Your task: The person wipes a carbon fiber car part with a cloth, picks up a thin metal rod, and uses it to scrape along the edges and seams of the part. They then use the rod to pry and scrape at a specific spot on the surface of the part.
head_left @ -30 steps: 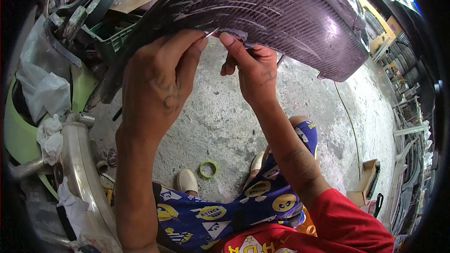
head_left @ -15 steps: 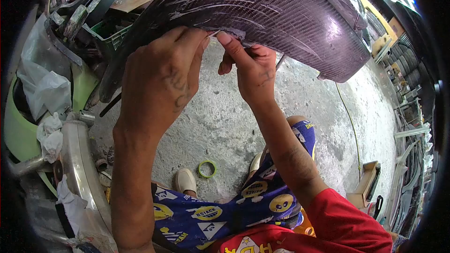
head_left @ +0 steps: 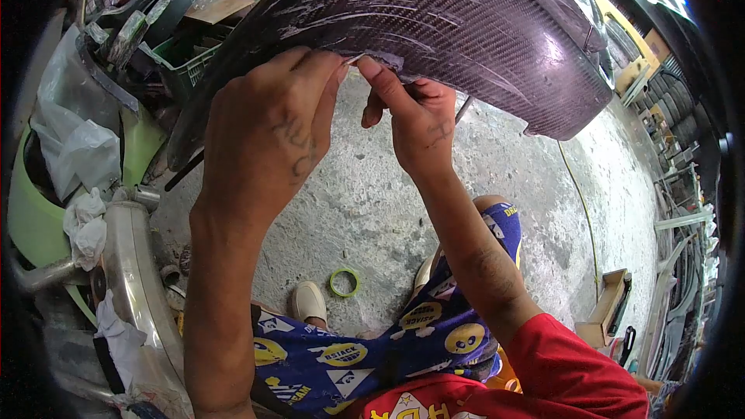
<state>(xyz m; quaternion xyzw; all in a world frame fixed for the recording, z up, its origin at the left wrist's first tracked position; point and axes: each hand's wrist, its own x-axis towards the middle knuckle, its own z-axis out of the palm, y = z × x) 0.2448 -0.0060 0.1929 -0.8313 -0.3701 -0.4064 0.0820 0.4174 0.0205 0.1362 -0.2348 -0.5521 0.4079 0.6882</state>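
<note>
A dark, glossy carbon-fibre panel (head_left: pixel 466 39) with a curved body and pale scratches spans the upper view. At its lower edge, my left hand (head_left: pixel 268 124) is closed, thumb and finger pinching a thin pale strip (head_left: pixel 353 60). That strip runs across to the thumb of my right hand (head_left: pixel 419 112), which presses on the panel's edge with its other fingers curled underneath. Beside that thumb lies a rough greyish patch (head_left: pixel 388 59) along the edge. What the right fingers touch behind the panel is hidden.
A lime-green tape roll (head_left: pixel 344 282) lies on the concrete floor (head_left: pixel 372 202) by my shoe (head_left: pixel 310 300). Metal pipework (head_left: pixel 136 264), plastic sheeting (head_left: pixel 77 155) and a green crate (head_left: pixel 194 66) crowd the left. An open box (head_left: pixel 605 310) sits right, near a long cord (head_left: pixel 583 202).
Both hands keep almost the same pose at the panel edge. The panel appears slightly lower in view, and a bit of lime-yellow now shows at its top edge.
</note>
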